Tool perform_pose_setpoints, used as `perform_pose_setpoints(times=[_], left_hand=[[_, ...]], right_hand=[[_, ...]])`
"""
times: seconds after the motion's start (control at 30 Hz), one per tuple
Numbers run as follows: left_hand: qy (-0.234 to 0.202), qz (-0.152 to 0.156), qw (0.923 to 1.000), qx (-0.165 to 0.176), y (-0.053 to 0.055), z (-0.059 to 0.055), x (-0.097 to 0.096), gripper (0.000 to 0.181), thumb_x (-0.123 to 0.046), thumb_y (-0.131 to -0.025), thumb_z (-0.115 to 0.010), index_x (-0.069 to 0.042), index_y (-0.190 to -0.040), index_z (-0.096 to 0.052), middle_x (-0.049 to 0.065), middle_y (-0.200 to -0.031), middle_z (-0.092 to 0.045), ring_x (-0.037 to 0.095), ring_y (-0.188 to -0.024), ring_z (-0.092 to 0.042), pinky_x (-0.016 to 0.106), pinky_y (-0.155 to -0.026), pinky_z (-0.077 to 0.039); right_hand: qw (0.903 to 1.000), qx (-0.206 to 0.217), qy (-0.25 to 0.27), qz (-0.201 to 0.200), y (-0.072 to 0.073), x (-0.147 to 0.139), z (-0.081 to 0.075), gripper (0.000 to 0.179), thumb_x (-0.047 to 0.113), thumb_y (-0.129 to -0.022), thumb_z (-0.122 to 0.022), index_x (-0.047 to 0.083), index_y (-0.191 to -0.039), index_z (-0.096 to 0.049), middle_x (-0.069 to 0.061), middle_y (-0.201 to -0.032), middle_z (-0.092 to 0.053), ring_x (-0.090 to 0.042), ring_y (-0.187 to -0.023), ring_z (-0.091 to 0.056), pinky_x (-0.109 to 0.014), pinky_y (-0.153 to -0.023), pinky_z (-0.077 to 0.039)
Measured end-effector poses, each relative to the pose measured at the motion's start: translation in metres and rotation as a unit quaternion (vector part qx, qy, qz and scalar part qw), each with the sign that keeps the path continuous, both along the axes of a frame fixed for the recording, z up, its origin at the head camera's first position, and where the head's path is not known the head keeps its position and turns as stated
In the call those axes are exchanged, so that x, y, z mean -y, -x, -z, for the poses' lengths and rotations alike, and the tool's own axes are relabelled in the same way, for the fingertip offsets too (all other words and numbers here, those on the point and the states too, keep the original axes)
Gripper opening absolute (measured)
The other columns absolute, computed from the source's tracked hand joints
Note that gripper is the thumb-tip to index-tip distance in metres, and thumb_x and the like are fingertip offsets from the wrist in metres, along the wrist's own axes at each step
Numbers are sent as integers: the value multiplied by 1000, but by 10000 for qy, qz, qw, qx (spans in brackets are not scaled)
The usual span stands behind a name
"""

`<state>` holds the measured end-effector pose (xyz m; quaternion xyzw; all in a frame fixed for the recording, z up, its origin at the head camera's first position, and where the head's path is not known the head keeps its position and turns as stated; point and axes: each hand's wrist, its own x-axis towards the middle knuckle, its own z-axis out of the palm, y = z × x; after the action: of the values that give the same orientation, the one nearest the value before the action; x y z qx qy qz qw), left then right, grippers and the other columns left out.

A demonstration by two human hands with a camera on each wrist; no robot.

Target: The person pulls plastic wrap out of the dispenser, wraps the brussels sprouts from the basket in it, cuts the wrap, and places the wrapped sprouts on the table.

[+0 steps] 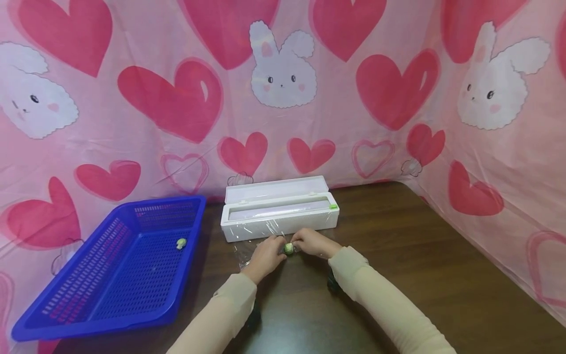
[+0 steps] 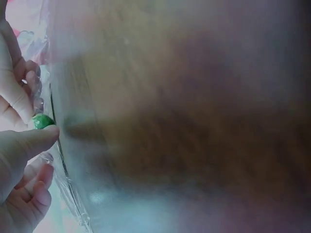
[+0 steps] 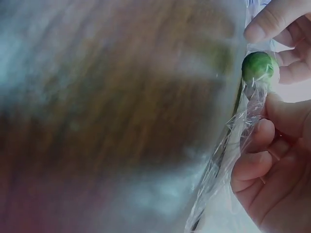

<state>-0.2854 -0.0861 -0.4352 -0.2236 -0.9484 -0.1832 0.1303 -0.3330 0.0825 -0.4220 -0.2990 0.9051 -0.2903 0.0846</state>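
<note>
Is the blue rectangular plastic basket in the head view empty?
No, one small pale green-and-white object lies inside the basket, near its right side.

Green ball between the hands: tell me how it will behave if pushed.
The green ball would probably roll, being nearly round. The clear film bunched beside it may hamper that. The ball is likely light, as it looks small next to the left hand and right hand.

Blue basket (image 1: 132, 275) on the brown table (image 1: 407, 241), pink heart-and-rabbit backdrop (image 1: 331, 120) behind.

Pink heart-print cloth (image 1: 329, 118) backs a brown table (image 1: 398, 250).
</note>
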Motion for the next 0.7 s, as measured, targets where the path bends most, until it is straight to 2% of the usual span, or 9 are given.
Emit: perform_pose_setpoints(times=[0.17, 0.33, 0.5, 0.7], left_hand=[[-54, -83, 9999, -93, 3, -2, 0, 12, -10, -73, -75, -10, -80, -65, -1, -73, -63, 17, -68, -60, 34, -61, -47], [-97, -119, 9993, -329, 3, -2, 2, 3, -10, -76, -72, -10, -78, -71, -1, -74, -67, 20, -68, -63, 34, -60, -48], [13, -69, 9988, -486, 3, -2, 3, 3, -11, -79, -70, -11, -78, -73, -2, -74, -67, 19, -67, -62, 34, -60, -48], [14, -146, 9991, -403, 3, -5, 2, 6, -11, -82, -68, -9, -78, -72, 0, -73, -64, 19, -69, -61, 33, -62, -48]], right_hand=[[9999, -30, 161, 13, -1, 0, 1, 6, 4, -88, -58, 7, -85, -63, 2, -73, -57, -12, -66, -48, -29, -62, -42], [9991, -352, 224, -123, -2, -5, -2, 10, 11, -88, -61, 12, -84, -52, 4, -71, -51, -12, -65, -47, -29, -58, -40], [9980, -513, -42, -372, -2, -9, -4, 21, 14, -79, -73, 13, -85, -52, 5, -72, -52, -11, -66, -48, -28, -60, -41], [9902, -1244, -512, -367, -1, -8, -5, 14, 14, -80, -72, 15, -76, -58, 9, -68, -53, -8, -63, -47, -27, -59, -41]])
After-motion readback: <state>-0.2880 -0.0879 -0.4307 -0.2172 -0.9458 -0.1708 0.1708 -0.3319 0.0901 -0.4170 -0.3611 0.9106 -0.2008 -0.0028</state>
